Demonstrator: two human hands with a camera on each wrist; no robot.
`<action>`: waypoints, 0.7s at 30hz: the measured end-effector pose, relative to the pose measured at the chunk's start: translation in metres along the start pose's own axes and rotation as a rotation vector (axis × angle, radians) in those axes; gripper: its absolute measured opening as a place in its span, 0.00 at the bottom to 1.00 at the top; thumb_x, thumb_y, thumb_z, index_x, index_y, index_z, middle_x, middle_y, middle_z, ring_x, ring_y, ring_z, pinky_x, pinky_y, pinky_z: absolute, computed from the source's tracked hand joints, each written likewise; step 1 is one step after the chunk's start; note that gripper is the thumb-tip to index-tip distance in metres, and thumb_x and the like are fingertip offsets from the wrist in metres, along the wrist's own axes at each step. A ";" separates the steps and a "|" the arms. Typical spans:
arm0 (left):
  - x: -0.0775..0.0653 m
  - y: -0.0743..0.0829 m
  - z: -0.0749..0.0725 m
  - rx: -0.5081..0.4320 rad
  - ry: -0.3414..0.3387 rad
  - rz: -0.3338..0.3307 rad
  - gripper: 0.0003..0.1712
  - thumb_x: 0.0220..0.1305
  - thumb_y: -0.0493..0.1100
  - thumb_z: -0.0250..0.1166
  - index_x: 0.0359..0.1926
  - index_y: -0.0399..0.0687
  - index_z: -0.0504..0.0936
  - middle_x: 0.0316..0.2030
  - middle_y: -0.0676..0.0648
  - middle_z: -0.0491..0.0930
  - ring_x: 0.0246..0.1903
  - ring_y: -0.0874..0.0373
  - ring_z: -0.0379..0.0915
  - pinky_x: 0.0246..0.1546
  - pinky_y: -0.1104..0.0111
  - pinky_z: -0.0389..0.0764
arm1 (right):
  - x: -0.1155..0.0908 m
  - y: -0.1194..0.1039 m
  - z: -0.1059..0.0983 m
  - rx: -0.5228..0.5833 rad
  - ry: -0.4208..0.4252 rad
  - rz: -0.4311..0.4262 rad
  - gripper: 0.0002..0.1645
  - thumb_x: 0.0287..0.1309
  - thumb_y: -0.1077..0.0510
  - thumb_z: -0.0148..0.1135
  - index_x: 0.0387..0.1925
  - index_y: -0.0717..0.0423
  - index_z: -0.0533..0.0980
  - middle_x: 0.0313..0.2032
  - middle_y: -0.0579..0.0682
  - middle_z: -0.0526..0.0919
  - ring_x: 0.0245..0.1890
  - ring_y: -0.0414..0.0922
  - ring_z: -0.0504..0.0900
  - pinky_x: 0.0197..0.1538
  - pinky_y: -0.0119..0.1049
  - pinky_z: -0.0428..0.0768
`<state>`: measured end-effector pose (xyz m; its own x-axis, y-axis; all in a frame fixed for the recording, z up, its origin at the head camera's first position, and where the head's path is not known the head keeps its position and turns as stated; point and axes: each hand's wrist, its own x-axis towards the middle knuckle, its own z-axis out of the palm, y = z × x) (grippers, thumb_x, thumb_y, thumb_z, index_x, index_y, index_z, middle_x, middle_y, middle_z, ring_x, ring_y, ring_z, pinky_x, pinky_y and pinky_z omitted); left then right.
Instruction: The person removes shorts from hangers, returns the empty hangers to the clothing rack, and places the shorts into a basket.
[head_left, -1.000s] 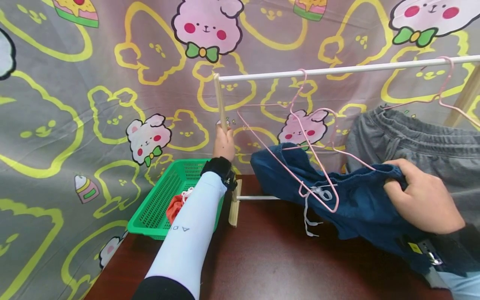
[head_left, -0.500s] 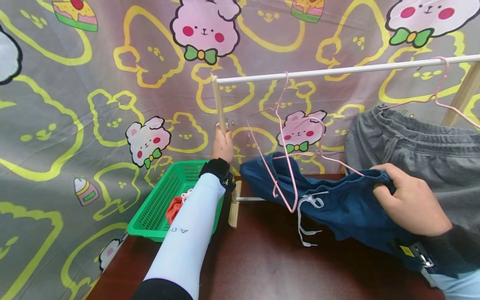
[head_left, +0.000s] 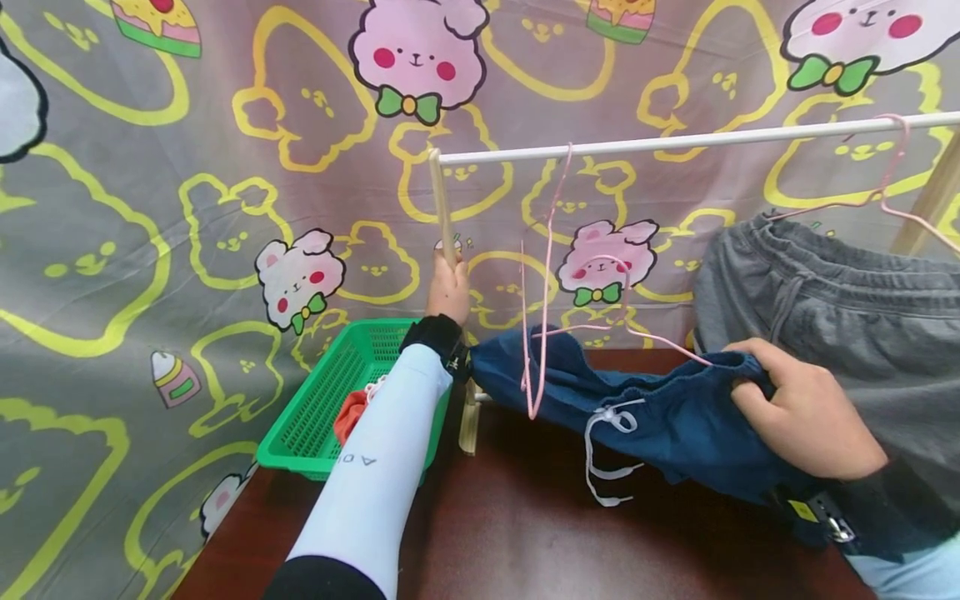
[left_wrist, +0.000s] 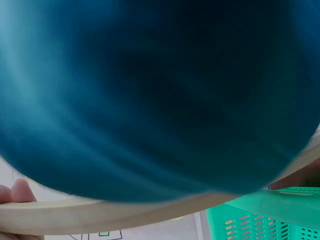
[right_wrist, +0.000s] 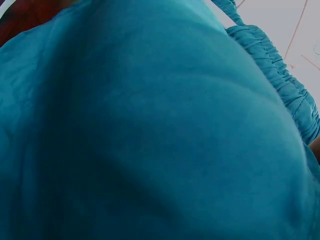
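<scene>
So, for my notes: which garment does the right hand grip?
The blue garment: the right hand grips its edge. The grey garment hangs behind; the orange cloth lies in the green basket.

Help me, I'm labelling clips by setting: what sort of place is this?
Probably a staged indoor laundry setup: patterned cloth backdrop, clothes rack with a grey garment hanging, and a green basket on the table.

Blue shorts (head_left: 682, 429), pink hangers (head_left: 547, 287), green basket (head_left: 296, 463), bunny-print backdrop (head_left: 210, 142)

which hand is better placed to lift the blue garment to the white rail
Probably the right hand: it grips the blue garment by the waistband, whereas the left hand holds the wooden post.
</scene>
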<state>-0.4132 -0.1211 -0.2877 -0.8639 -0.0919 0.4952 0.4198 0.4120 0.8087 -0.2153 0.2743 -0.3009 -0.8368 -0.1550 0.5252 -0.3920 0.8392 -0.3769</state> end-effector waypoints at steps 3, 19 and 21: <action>0.000 0.000 0.001 -0.007 -0.004 0.003 0.16 0.82 0.40 0.44 0.64 0.41 0.59 0.48 0.37 0.71 0.40 0.45 0.69 0.46 0.56 0.71 | -0.001 0.000 0.001 0.004 -0.003 -0.012 0.17 0.60 0.63 0.60 0.51 0.50 0.79 0.43 0.58 0.85 0.33 0.49 0.79 0.31 0.39 0.74; 0.003 0.001 -0.008 -0.050 -0.088 -0.031 0.16 0.81 0.37 0.45 0.62 0.34 0.60 0.36 0.40 0.72 0.35 0.49 0.74 0.47 0.52 0.78 | 0.002 0.000 0.007 0.010 -0.010 -0.024 0.16 0.60 0.63 0.59 0.50 0.51 0.79 0.39 0.54 0.85 0.30 0.49 0.77 0.31 0.40 0.73; 0.002 0.002 -0.010 -0.016 -0.104 -0.039 0.18 0.81 0.39 0.46 0.64 0.35 0.59 0.40 0.38 0.75 0.39 0.47 0.77 0.50 0.51 0.78 | 0.003 0.000 0.007 0.004 -0.011 -0.034 0.16 0.60 0.63 0.59 0.50 0.50 0.79 0.38 0.53 0.85 0.30 0.48 0.76 0.31 0.40 0.73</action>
<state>-0.4114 -0.1292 -0.2816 -0.9035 -0.0124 0.4284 0.3891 0.3953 0.8321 -0.2200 0.2704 -0.3048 -0.8270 -0.1891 0.5294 -0.4218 0.8313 -0.3621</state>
